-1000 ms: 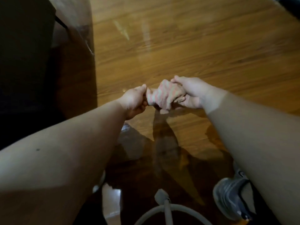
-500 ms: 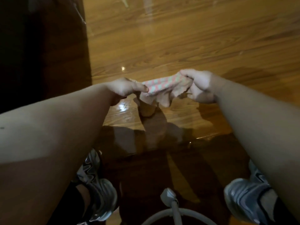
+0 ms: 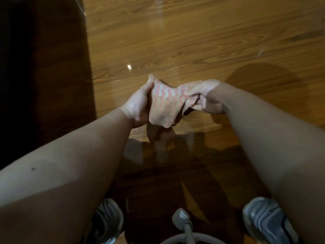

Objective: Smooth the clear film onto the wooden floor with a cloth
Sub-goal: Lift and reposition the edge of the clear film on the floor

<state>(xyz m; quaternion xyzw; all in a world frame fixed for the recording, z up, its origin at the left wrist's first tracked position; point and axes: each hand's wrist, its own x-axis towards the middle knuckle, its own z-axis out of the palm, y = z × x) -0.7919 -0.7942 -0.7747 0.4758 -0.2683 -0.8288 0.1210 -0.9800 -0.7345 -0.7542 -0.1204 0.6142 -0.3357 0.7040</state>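
Observation:
A pink and pale wavy-striped cloth (image 3: 164,104) hangs spread between both hands, above the floor. My left hand (image 3: 138,104) grips its left edge, thumb on top. My right hand (image 3: 204,96) pinches the right edge with curled fingers. Below lies the glossy wooden floor (image 3: 202,50) under clear film (image 3: 133,67), which shows as glare and faint creases; its left edge runs along the dark strip.
A dark shadowed strip (image 3: 44,76) borders the floor on the left. Two grey sneakers (image 3: 107,224) (image 3: 267,221) stand at the bottom. A grey plug with a looped cable (image 3: 182,221) lies between them.
The cloth went from a bunched wad between my hands to a sheet pulled open. My hands moved apart, and the view tipped down toward my feet.

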